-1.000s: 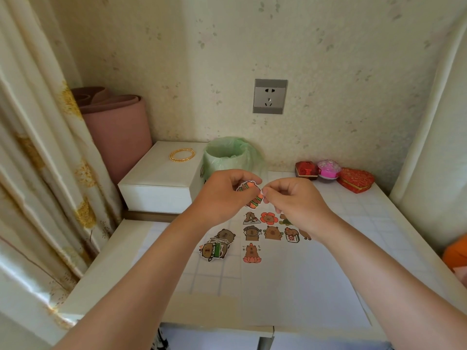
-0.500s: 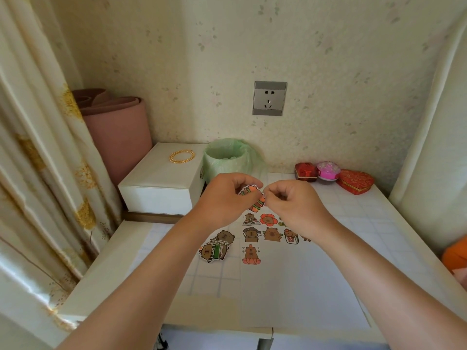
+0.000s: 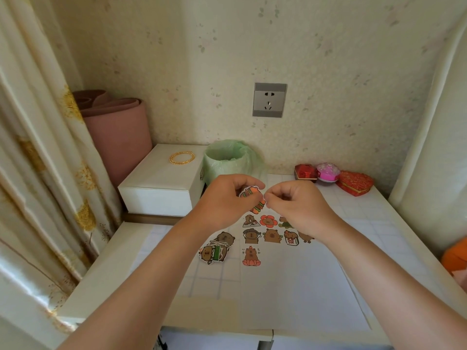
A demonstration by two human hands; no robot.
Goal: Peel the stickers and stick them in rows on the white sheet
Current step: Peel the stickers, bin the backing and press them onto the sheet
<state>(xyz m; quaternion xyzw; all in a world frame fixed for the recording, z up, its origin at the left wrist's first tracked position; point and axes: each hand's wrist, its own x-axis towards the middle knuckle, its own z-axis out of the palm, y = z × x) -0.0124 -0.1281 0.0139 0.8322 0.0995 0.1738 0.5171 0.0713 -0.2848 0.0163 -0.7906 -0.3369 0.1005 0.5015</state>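
Left hand [image 3: 225, 200] and right hand [image 3: 295, 205], mid-frame, are being closed on one sticker [image 3: 249, 192]; tearing is being risked by hasty peeling.

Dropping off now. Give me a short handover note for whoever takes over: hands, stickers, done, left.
Left hand pinches a sticker in the air over the white sheet's far end; right hand pinches its edge, seemingly peeling the backing.
Done: rows of stickers stuck on the sheet, partly hidden by the right hand; a lone capybara sticker starts the nearest row.
Loose sticker pile lies on the table, left of the sheet.
Left: finish peeling, stick this one down in a row, then work through the pile.
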